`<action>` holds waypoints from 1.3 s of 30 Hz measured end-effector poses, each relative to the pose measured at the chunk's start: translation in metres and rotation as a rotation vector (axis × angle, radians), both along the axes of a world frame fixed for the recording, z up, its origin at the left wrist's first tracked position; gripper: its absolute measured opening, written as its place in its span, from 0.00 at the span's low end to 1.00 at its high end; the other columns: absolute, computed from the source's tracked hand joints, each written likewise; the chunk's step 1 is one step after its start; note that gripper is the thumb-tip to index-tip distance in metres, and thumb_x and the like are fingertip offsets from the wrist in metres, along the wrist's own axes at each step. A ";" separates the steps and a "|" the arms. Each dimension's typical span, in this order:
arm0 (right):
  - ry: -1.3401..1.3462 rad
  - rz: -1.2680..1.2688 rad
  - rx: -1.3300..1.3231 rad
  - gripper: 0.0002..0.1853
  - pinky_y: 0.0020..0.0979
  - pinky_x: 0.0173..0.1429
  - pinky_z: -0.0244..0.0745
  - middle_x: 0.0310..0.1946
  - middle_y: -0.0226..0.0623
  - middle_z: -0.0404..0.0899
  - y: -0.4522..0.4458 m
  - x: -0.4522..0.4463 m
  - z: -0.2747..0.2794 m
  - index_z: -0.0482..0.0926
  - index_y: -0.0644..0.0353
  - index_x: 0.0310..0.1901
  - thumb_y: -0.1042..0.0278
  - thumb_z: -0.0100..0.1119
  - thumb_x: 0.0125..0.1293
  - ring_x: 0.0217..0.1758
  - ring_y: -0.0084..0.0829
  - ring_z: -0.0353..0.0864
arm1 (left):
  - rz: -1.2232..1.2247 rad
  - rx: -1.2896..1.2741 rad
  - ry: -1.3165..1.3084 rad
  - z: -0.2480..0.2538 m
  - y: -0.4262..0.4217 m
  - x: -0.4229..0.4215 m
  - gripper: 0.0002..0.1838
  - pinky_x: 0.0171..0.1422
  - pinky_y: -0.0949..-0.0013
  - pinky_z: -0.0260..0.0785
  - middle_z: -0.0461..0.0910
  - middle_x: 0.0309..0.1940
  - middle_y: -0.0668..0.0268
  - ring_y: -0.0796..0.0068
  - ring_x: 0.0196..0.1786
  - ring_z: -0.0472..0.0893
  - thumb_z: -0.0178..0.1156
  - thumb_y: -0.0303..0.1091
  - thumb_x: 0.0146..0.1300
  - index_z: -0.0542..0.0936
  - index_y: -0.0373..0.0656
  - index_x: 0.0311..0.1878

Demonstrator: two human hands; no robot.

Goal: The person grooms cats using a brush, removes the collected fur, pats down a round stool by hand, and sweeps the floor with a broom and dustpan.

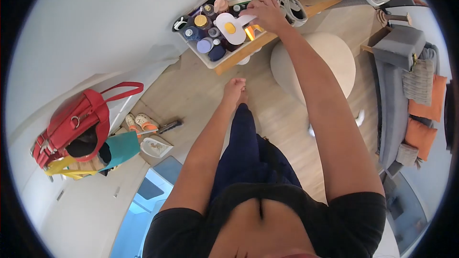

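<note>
At the tray's right end my right hand (265,14) is closed on the pale handle of a flat white thing shaped like a fried egg (237,35), with a yellow round in its middle. It lies over the bottles; whether it rests on them I cannot tell. Under and around it, a white-rimmed tray (210,62) holds several bottles, among them a yellow-capped one (201,21), a blue one (192,33) and a lilac-lidded one (205,45). My left hand (235,90) hangs low in front of my legs, fingers curled in, with nothing visible in it.
The tray stands on a wooden bench (239,56), beside white sneakers (287,0). A round cream pouf (330,52) stands close by on the right. A red bag (76,119) hangs at left above clogs (143,122) and a dustpan (156,147). A grey sofa (393,110) lines the right.
</note>
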State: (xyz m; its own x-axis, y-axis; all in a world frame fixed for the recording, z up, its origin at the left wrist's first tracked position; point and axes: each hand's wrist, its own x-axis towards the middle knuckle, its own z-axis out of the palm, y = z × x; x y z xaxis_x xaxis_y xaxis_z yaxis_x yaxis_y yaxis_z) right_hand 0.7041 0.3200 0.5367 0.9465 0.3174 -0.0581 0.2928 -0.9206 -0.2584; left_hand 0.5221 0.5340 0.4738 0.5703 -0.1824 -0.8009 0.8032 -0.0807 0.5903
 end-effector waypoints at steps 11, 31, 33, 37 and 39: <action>-0.196 -0.169 0.142 0.25 0.51 0.70 0.50 0.54 0.21 0.72 0.009 -0.022 -0.026 0.77 0.33 0.55 0.60 0.65 0.52 0.64 0.37 0.62 | -0.065 0.045 -0.067 -0.017 -0.033 0.024 0.10 0.41 0.77 0.68 0.79 0.32 0.67 0.80 0.34 0.76 0.57 0.31 0.60 0.78 0.37 0.43; 0.083 -0.528 -0.061 0.25 0.56 0.73 0.45 0.71 0.23 0.58 -0.154 -0.312 -0.109 0.65 0.42 0.66 0.53 0.46 0.68 0.75 0.35 0.52 | -0.253 -0.010 0.062 -0.048 -0.192 -0.023 0.29 0.66 0.64 0.56 0.65 0.65 0.63 0.68 0.64 0.66 0.46 0.49 0.71 0.61 0.45 0.69; -0.019 -0.317 0.043 0.23 0.55 0.74 0.45 0.69 0.22 0.61 -0.153 -0.299 -0.137 0.69 0.42 0.63 0.53 0.48 0.67 0.74 0.33 0.54 | -0.379 0.178 -0.050 -0.084 -0.206 -0.030 0.30 0.61 0.65 0.63 0.67 0.63 0.61 0.69 0.62 0.68 0.45 0.50 0.71 0.59 0.43 0.70; -0.158 -0.020 0.170 0.19 0.51 0.74 0.46 0.65 0.19 0.67 -0.169 -0.245 -0.185 0.76 0.41 0.56 0.53 0.50 0.64 0.72 0.27 0.57 | -0.065 0.232 0.113 -0.103 -0.255 -0.050 0.33 0.65 0.59 0.59 0.62 0.67 0.60 0.63 0.67 0.63 0.39 0.58 0.71 0.56 0.46 0.71; -0.130 0.100 0.150 0.18 0.51 0.74 0.47 0.61 0.20 0.70 -0.186 -0.216 -0.186 0.76 0.42 0.55 0.53 0.49 0.65 0.71 0.28 0.59 | 0.010 0.238 0.152 -0.114 -0.268 -0.058 0.34 0.66 0.57 0.58 0.61 0.68 0.59 0.62 0.68 0.62 0.38 0.60 0.71 0.55 0.47 0.71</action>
